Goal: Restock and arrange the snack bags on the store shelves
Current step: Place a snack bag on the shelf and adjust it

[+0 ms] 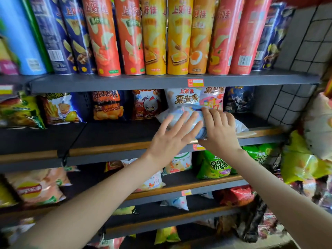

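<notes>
On the middle shelf (107,135), left hand (170,139) rests flat on the pale bag (179,110); right hand (220,128) grips it.

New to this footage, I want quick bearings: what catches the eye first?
The left hand lies flat on a pale bag at the front edge of the second shelf, and the right hand holds it. Above stands a row of tall chip canisters.

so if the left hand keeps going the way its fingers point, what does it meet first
The pale blue bag: the left hand looks already flat on it. Behind stands a white bag, depth unclear.
</notes>
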### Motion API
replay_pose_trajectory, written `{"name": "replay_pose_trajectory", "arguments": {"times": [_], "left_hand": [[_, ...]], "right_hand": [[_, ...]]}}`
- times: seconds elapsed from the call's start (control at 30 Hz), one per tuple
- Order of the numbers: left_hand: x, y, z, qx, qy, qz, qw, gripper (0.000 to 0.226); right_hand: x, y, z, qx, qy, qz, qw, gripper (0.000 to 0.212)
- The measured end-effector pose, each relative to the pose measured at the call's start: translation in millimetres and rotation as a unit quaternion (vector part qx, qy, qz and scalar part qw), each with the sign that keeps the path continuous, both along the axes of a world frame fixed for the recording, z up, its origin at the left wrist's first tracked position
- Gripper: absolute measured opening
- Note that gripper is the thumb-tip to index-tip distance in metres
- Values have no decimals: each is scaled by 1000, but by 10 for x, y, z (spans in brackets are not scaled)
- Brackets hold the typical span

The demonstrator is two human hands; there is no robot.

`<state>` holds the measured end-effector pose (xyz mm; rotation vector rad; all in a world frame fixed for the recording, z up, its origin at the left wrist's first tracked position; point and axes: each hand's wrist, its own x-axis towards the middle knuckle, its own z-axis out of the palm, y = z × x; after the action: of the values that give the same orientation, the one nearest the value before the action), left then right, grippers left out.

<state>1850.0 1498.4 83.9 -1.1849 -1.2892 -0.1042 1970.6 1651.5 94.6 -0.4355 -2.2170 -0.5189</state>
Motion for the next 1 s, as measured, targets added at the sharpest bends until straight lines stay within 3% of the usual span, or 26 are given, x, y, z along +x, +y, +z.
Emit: {"name": "replay_pose_trajectory", "arguments": {"times": [0.1,0.23,0.33,0.4,0.43,0.6,0.73,0.9,1.0], "left_hand": [[-103,-54,-125,113,-126,-73,983,55],[-241,-84,-305,165,-371,-96,909,76],[-296,-3,-281,113,-570,-79,810,99],[-311,100,-216,43,-694,-97,712,101],[-315,153,-192,13,-724,-106,681,97],[-284,407,-74,-78,-732,-128,664,84],[-357,560,-33,-91,-744,-142,646,89],[-505,686,-50,-63,-782,-145,603,92],[-559,768,-8,-52,-791,-111,600,86]], "right_hand": [[13,253,-22,-12,42,77,996,89],[-20,468,-33,-87,61,217,970,82],[-60,579,-92,-269,57,285,918,90],[-80,623,-122,-415,41,324,849,98],[-106,648,-132,-464,30,346,815,98],[-300,812,-183,-591,-25,343,730,82],[-457,1015,-284,-609,-106,298,727,73],[-562,971,-231,-651,-79,320,684,78],[-641,1005,-188,-664,-61,300,682,86]]}}
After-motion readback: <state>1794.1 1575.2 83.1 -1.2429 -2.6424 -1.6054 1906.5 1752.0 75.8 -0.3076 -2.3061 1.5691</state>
